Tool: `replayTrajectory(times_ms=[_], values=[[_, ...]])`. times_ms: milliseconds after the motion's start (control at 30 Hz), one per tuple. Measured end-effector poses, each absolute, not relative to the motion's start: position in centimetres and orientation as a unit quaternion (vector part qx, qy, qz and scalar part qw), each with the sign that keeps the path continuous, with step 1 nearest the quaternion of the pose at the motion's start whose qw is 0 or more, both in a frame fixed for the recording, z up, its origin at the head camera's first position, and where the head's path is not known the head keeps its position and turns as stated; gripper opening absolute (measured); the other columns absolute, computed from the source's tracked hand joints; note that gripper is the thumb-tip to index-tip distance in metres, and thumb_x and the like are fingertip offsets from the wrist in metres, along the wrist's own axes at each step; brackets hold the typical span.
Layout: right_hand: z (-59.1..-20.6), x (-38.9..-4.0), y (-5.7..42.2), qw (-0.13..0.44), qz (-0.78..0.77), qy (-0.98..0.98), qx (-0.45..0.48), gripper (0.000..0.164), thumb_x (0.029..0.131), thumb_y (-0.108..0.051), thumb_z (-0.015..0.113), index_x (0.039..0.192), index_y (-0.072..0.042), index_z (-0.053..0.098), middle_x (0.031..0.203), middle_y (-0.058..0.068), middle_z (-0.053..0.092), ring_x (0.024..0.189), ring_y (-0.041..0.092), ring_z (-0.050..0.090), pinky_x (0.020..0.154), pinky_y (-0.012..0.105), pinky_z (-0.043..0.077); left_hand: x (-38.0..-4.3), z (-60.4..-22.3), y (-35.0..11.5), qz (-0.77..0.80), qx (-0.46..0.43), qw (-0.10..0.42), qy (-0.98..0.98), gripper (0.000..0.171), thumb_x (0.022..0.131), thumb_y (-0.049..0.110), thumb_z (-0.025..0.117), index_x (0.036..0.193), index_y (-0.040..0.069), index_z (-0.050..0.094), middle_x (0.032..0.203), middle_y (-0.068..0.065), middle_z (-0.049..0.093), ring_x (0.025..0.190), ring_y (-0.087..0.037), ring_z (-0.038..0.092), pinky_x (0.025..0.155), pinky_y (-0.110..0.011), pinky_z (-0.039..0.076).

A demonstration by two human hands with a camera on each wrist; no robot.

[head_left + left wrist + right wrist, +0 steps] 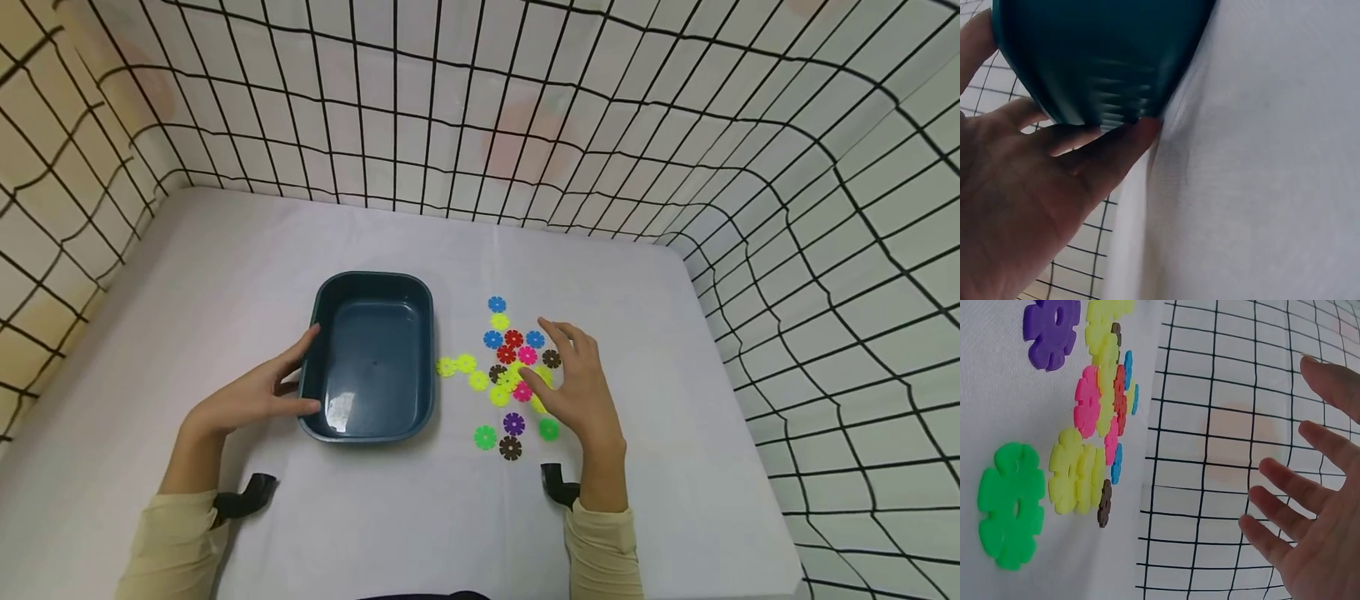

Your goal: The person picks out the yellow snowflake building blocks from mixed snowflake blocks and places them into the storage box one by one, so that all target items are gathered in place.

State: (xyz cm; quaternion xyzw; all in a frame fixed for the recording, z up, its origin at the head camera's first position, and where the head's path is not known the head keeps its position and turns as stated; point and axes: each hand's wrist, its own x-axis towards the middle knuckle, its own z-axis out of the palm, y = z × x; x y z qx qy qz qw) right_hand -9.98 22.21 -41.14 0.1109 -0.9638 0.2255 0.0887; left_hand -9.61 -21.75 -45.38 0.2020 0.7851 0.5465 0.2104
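My left hand grips the left side of a dark blue-green plastic tray, whose inside is bare. Digits reach its rim, while others press its outer wall low down in the left wrist view. Right of the tray lie several flower-shaped plastic discs, among them a yellow disc, a purple disc and a green disc. Above the cluster's right side my right hand hovers with fingers spread, holding nothing. In the right wrist view its fingers stand apart from the discs.
Both hands work over a white-covered table. Black wire mesh rises behind and along both sides. Black curved pieces sit at the wrists.
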Motion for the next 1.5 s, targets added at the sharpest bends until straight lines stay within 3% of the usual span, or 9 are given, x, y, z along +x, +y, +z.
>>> replayTrajectory(times_ms=[367, 533, 600, 667, 800, 900, 1067, 1267, 1500], values=[[-42.3, -10.1, 22.9, 0.078, 0.312, -0.935, 0.149, 0.063, 0.076, -0.019, 0.083, 0.132, -0.006, 0.056, 0.125, 0.014, 0.059, 0.118, 0.029, 0.052, 0.095, 0.051, 0.05, -10.1, -46.1, -22.2, 0.578, 0.203, 0.204, 0.764, 0.11, 0.085, 0.003, 0.071, 0.156, 0.028, -0.01, 0.165, 0.0, -0.015, 0.148, -0.047, -0.005, 0.105, -0.073, 0.013], [-43.2, -10.4, 23.0, 0.067, 0.327, -0.932, 0.144, 0.057, 0.077, -0.019, 0.083, 0.127, -0.005, 0.058, 0.117, 0.016, 0.062, 0.11, 0.031, 0.056, 0.091, 0.051, 0.051, -9.9, -46.1, -22.4, 0.574, 0.214, 0.2, 0.764, 0.121, 0.08, 0.003, 0.075, 0.154, 0.026, -0.018, 0.164, 0.0, -0.018, 0.147, -0.049, -0.006, 0.104, -0.075, 0.014], [-43.6, -10.5, 23.0, 0.06, 0.326, -0.934, 0.132, 0.056, 0.077, -0.021, 0.083, 0.126, -0.006, 0.059, 0.115, 0.015, 0.063, 0.108, 0.03, 0.057, 0.089, 0.05, 0.052, -10.0, -46.1, -22.6, 0.565, 0.218, 0.198, 0.771, 0.123, 0.079, 0.004, 0.076, 0.154, 0.026, -0.02, 0.164, -0.002, -0.018, 0.147, -0.05, -0.003, 0.111, -0.064, 0.024], [-44.1, -10.6, 22.9, 0.046, 0.325, -0.937, 0.122, 0.056, 0.077, -0.022, 0.083, 0.125, -0.006, 0.059, 0.114, 0.013, 0.063, 0.107, 0.028, 0.057, 0.088, 0.048, 0.053, -10.1, -46.2, -22.8, 0.563, 0.22, 0.199, 0.772, 0.123, 0.079, 0.004, 0.076, 0.154, 0.027, -0.019, 0.164, -0.004, -0.016, 0.146, -0.051, 0.0, 0.114, -0.041, 0.032], [-45.1, -10.7, 22.8, 0.015, 0.314, -0.942, 0.114, 0.054, 0.078, -0.025, 0.082, 0.123, -0.005, 0.061, 0.114, 0.01, 0.063, 0.103, 0.027, 0.058, 0.086, 0.044, 0.054, -10.5, -46.3, -22.8, 0.568, 0.225, 0.195, 0.767, 0.121, 0.078, 0.003, 0.076, 0.155, 0.032, -0.014, 0.165, -0.008, -0.011, 0.145, -0.053, 0.004, 0.096, -0.005, 0.031], [-45.5, -10.7, 23.0, 0.004, 0.301, -0.948, 0.106, 0.052, 0.078, -0.027, 0.082, 0.121, -0.006, 0.062, 0.115, 0.01, 0.063, 0.102, 0.027, 0.058, 0.087, 0.044, 0.054, -10.7, -46.5, -22.6, 0.57, 0.225, 0.192, 0.766, 0.121, 0.077, 0.003, 0.077, 0.155, 0.032, -0.01, 0.165, -0.009, -0.008, 0.146, -0.051, 0.006, 0.099, -0.008, 0.032], [-45.9, -10.7, 23.6, -0.019, 0.29, -0.955, 0.067, 0.05, 0.077, -0.027, 0.082, 0.119, -0.007, 0.065, 0.12, 0.011, 0.062, 0.105, 0.028, 0.057, 0.092, 0.047, 0.05, -10.6, -46.9, -22.2, 0.564, 0.219, 0.188, 0.774, 0.12, 0.076, 0.003, 0.077, 0.156, 0.032, -0.007, 0.166, -0.008, -0.005, 0.146, -0.05, 0.009, 0.11, -0.031, 0.034], [-46.8, -10.8, 24.7, -0.038, 0.267, -0.962, 0.045, 0.051, 0.08, -0.029, 0.08, 0.122, -0.006, 0.064, 0.12, 0.011, 0.062, 0.11, 0.029, 0.054, 0.1, 0.048, 0.045, -10.3, -47.3, -22.0, 0.58, 0.22, 0.191, 0.76, 0.119, 0.076, 0.003, 0.077, 0.156, 0.031, -0.007, 0.166, -0.009, -0.006, 0.145, -0.052, 0.006, 0.097, -0.004, 0.029], [-46.9, -10.5, 25.9, -0.038, 0.247, -0.968, 0.0, 0.051, 0.08, -0.035, 0.078, 0.12, -0.006, 0.065, 0.118, 0.012, 0.061, 0.114, 0.03, 0.051, 0.101, 0.049, 0.044, -10.2, -47.4, -21.9, 0.582, 0.215, 0.192, 0.761, 0.119, 0.077, 0.004, 0.077, 0.156, 0.032, -0.007, 0.166, -0.01, -0.006, 0.145, -0.052, 0.006, 0.096, -0.003, 0.029]])
